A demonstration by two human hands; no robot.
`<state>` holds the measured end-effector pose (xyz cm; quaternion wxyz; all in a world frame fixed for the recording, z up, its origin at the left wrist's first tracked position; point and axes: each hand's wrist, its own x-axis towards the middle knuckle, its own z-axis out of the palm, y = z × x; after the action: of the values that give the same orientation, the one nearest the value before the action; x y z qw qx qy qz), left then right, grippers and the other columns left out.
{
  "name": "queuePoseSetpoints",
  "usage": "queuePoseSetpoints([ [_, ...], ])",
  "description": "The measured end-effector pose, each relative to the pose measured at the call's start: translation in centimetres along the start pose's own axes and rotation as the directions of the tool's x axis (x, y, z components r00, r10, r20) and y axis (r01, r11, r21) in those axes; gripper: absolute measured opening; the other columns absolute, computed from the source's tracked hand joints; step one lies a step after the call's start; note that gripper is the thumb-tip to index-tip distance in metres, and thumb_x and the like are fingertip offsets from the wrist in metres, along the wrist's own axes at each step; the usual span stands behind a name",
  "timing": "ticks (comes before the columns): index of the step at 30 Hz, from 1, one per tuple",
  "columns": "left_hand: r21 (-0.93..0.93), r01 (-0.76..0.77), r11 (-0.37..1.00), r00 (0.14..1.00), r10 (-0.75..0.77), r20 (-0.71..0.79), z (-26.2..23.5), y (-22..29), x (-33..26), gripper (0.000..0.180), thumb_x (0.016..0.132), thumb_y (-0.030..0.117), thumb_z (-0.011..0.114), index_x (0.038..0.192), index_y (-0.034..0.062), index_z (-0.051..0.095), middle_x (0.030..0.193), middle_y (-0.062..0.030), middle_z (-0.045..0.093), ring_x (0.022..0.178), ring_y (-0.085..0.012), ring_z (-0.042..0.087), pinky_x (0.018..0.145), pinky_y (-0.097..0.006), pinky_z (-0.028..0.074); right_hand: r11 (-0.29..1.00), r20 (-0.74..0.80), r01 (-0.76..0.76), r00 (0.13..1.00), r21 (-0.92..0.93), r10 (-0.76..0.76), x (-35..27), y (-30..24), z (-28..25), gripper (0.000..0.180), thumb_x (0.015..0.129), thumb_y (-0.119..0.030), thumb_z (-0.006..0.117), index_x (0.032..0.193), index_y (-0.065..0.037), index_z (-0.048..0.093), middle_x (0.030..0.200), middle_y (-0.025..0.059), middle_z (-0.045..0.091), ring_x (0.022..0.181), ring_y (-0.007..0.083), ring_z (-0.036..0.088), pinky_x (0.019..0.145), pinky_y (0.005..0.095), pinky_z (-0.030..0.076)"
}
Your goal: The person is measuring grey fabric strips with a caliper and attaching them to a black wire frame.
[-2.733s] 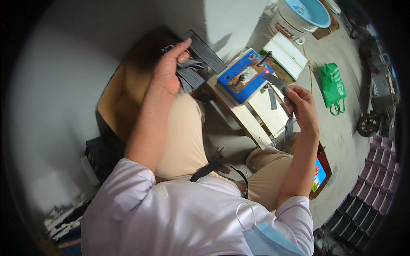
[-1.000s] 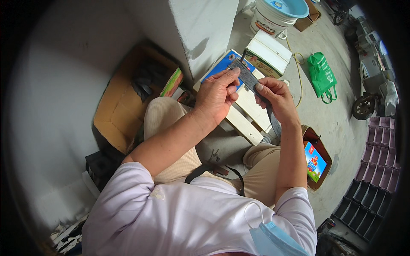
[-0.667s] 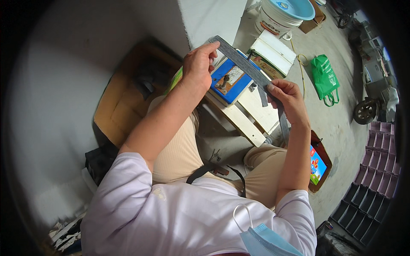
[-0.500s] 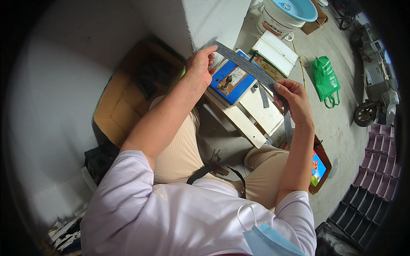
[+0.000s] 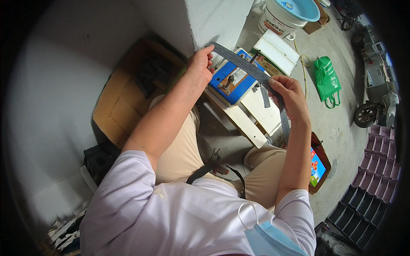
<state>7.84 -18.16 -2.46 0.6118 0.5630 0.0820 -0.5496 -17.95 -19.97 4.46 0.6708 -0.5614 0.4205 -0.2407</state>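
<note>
A grey strap is stretched taut between my two hands, above a blue box-shaped device that sits on a white wooden stand. My left hand pinches the strap's far left end. My right hand grips it further along, and the loose end hangs down past my right wrist. A short dark strip lies on the stand below the strap.
An open cardboard box with dark strips stands at my left by a white pillar. A white bucket, a green bag, a small box with a colourful screen and stacked purple trays lie around on the concrete floor.
My left hand left the cardboard box, came to my right hand, took the strap's end and drew it out to the left. The strap is now pulled straight between both hands.
</note>
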Motion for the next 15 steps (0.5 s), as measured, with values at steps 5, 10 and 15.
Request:
queuePoseSetpoints([
  [5,0.009,-0.015,1.0,1.0,0.015,-0.006,0.0,-0.1,-0.1,0.027,0.079,0.026,0.072,0.068,0.0196,0.048,0.062,0.0077,0.044,0.059,-0.0084,0.038,0.061,-0.034,0.033,1.0,-0.006,-0.014,1.0,0.004,0.014,0.0,0.2,0.2,0.017,0.09,-0.017,0.063,0.089,-0.001,0.064,0.067,0.0009,0.06,0.052,0.0024,0.049,0.047,0.0159,0.038],
  [10,0.007,-0.033,0.999,0.999,0.033,-0.007,-0.1,-0.2,0.0,0.027,0.078,0.026,0.072,0.068,0.0196,0.048,0.062,0.0076,0.044,0.06,-0.0082,0.038,0.062,-0.034,0.033,1.0,0.007,-0.021,1.0,-0.018,0.021,0.0,0.6,-0.1,0.017,0.089,-0.017,0.062,0.088,0.0,0.064,0.067,0.0021,0.06,0.052,0.0036,0.049,0.048,0.0176,0.039],
  [15,0.032,-0.046,0.998,0.998,0.047,-0.044,0.4,-0.3,-0.8,0.026,0.078,0.025,0.072,0.069,0.0193,0.049,0.066,0.0069,0.045,0.061,-0.0084,0.038,0.062,-0.033,0.032,0.997,-0.002,-0.069,0.998,-0.04,0.069,0.8,3.0,-0.8,0.015,0.089,-0.016,0.062,0.087,-0.001,0.063,0.066,0.0028,0.061,0.051,0.0045,0.049,0.048,0.0191,0.039],
])
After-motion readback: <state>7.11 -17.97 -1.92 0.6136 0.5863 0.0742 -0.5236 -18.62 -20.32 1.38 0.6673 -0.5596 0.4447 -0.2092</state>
